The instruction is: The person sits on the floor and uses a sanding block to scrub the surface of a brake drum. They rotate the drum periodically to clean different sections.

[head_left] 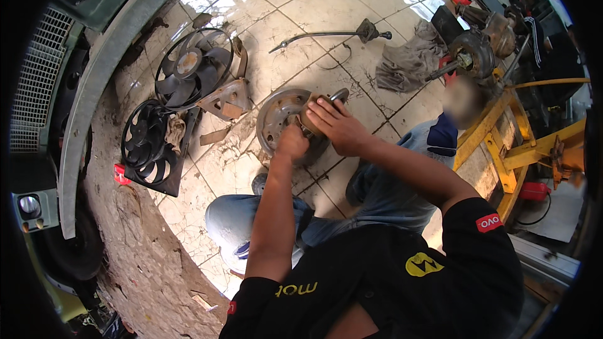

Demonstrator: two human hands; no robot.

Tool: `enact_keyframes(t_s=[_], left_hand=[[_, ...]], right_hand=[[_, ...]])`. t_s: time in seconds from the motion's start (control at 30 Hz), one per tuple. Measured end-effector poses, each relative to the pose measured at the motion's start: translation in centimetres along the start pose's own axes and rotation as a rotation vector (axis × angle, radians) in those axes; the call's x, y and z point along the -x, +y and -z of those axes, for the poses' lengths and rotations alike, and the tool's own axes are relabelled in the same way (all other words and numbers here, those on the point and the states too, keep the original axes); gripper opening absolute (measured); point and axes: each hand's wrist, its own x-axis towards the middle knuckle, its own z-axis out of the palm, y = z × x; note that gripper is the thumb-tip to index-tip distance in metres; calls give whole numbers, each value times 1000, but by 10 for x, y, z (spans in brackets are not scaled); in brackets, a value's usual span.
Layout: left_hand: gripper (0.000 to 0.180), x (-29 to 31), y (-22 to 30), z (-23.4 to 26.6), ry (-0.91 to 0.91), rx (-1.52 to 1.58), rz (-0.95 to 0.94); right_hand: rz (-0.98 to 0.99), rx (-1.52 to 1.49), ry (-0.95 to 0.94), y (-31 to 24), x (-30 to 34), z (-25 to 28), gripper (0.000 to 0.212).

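Between my knees, a round metal brake backing plate (269, 120) with holes leans up off the tiled floor. A brown curved brake shoe (308, 124) sits against its right side. My right hand (341, 128) lies over this shoe, fingers nearly straight across its outer face and thumb hidden beneath. Low on the plate, near its middle, my left hand (293, 143) is closed in a fist; what it grips is hidden by the fingers. A curved metal edge (340, 95) shows just beyond my right hand. Below my left wrist a small dark round part (259, 183) rests on the floor.
Radiator fans (188, 63) and a rusty bracket (227, 99) lie at the left, before a vehicle's bumper (94, 97). Ahead are a bent rod (320, 39) and a grey rag (411, 58). A yellow steel stand (493, 129) and a hub assembly (471, 53) stand right.
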Motion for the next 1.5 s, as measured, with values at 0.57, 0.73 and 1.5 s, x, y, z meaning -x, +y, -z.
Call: enact_keyframes(t_s=[0.57, 0.73, 1.5], left_hand=[[47, -1, 7, -3, 94, -10, -85], [52, -3, 1, -7, 114, -21, -87], [53, 13, -13, -2, 113, 82, 28]], right_hand=[[-167, 62, 28, 18, -6, 1, 84], [-113, -13, 115, 13, -2, -7, 74], [-194, -180, 328, -14, -13, -24, 65]])
